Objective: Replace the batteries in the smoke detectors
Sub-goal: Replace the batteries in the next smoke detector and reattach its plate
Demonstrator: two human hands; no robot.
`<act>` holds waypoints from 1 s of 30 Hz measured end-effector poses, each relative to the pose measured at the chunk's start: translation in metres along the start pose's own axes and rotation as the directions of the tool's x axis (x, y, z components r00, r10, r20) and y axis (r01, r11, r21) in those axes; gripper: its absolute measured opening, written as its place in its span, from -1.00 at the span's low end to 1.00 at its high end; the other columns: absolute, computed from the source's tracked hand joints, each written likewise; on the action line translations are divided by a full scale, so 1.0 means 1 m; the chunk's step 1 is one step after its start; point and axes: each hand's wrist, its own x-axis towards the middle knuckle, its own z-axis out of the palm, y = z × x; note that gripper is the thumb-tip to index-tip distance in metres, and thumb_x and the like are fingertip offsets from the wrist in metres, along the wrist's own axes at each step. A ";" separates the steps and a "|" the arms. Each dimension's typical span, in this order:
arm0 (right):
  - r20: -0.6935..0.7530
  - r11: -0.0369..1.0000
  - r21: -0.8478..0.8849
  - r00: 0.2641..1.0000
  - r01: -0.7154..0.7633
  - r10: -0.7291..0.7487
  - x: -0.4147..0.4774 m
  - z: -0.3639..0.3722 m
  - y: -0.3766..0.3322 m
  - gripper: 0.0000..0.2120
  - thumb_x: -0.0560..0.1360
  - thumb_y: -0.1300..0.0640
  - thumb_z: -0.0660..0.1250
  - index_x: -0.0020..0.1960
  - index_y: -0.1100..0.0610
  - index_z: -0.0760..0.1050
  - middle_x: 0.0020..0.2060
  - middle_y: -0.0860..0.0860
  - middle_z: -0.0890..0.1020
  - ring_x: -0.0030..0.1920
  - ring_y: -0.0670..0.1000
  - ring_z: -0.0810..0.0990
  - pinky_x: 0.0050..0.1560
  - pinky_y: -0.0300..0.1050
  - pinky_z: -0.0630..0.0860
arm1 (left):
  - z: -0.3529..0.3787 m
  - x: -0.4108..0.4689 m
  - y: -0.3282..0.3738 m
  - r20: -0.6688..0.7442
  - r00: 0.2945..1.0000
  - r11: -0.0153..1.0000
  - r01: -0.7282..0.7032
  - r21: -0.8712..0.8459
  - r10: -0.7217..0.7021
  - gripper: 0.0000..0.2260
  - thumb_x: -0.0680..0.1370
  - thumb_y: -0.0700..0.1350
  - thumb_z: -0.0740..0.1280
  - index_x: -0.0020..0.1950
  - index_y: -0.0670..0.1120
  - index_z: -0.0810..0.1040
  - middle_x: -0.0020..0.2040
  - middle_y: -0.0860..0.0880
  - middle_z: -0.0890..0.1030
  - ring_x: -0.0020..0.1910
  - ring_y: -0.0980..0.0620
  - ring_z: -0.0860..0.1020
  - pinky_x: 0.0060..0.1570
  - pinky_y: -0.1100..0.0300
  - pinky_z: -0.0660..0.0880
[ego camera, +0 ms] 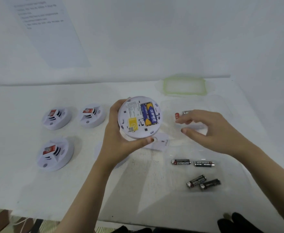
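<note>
Worktop (37, 190) in white carries three smoke detectors (56, 117) face up toward its left edge and a green-rimmed lid (185, 94) at its far edge, right of middle. Over the middle, the left grip (119, 138) holds a fourth detector (138, 131) back up by its rim, two blue-and-yellow batteries (148, 114) seated in its compartment, while the right grip (210, 130) hovers wide and holds nothing just beside it. Four black batteries (181, 162) lie toward the near right corner, and one more battery (186, 112) peeks out beyond the right grip.
</note>
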 end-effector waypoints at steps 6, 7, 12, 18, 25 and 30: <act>-0.258 0.987 0.143 0.960 -0.071 0.106 -0.032 -0.008 0.019 -0.78 0.43 -0.03 0.27 -0.05 0.04 0.62 -0.04 -0.21 0.64 -0.07 -0.21 0.59 -0.04 -0.41 0.41 | 0.039 -0.005 -0.003 -0.010 1.000 0.998 -0.025 -0.052 0.024 -0.14 0.20 -0.01 0.58 0.38 -0.06 0.21 0.30 0.34 0.38 0.33 0.23 0.41 0.20 0.35 0.43; -0.288 0.986 0.153 0.951 -0.073 0.115 -0.034 -0.006 0.020 -0.78 0.44 -0.01 0.27 -0.05 0.06 0.62 -0.04 -0.20 0.64 -0.06 -0.21 0.60 -0.03 -0.40 0.41 | 0.046 -0.005 -0.004 -0.017 0.999 0.998 -0.030 -0.055 0.029 -0.14 0.19 -0.01 0.58 0.38 -0.04 0.20 0.31 0.36 0.37 0.33 0.26 0.40 0.21 0.37 0.41; -0.353 0.987 0.143 0.929 -0.067 0.114 -0.043 0.005 0.017 -0.79 0.46 0.03 0.26 0.00 0.07 0.60 -0.05 -0.19 0.64 -0.02 -0.20 0.58 0.01 -0.43 0.37 | 0.066 -0.003 -0.010 0.002 1.000 0.996 -0.003 -0.093 0.003 -0.12 0.17 -0.01 0.60 0.37 0.01 0.20 0.39 0.18 0.37 0.38 0.15 0.39 0.27 0.18 0.44; -0.264 0.987 0.139 0.958 -0.077 0.112 -0.045 0.004 0.009 -0.57 0.50 -0.04 0.21 0.36 -0.17 0.29 0.12 -0.19 0.55 0.09 -0.17 0.55 0.07 -0.41 0.37 | 0.073 0.002 -0.011 0.099 0.995 0.998 0.006 -0.069 0.001 -0.11 0.17 -0.05 0.63 0.38 -0.01 0.23 0.37 0.19 0.40 0.36 0.14 0.41 0.25 0.22 0.45; -0.178 0.993 0.117 0.983 -0.027 0.048 -0.042 0.001 0.000 -0.67 0.53 -0.01 0.15 0.28 -0.22 0.31 0.17 -0.42 0.46 0.10 -0.22 0.53 0.09 -0.43 0.39 | 0.078 0.005 -0.009 0.194 0.979 0.998 -0.054 -0.013 0.056 -0.09 0.17 -0.07 0.65 0.39 0.03 0.22 0.30 0.39 0.39 0.29 0.23 0.45 0.18 0.35 0.46; -0.188 0.985 0.153 0.976 -0.085 0.114 -0.040 0.003 -0.001 -0.65 0.49 0.09 0.26 0.22 -0.21 0.34 0.08 -0.30 0.56 0.01 -0.17 0.57 0.02 -0.28 0.50 | 0.077 0.011 -0.006 0.221 0.968 0.990 -0.131 0.043 0.119 -0.09 0.14 -0.06 0.67 0.37 0.04 0.25 0.27 0.48 0.36 0.25 0.36 0.43 0.13 0.49 0.39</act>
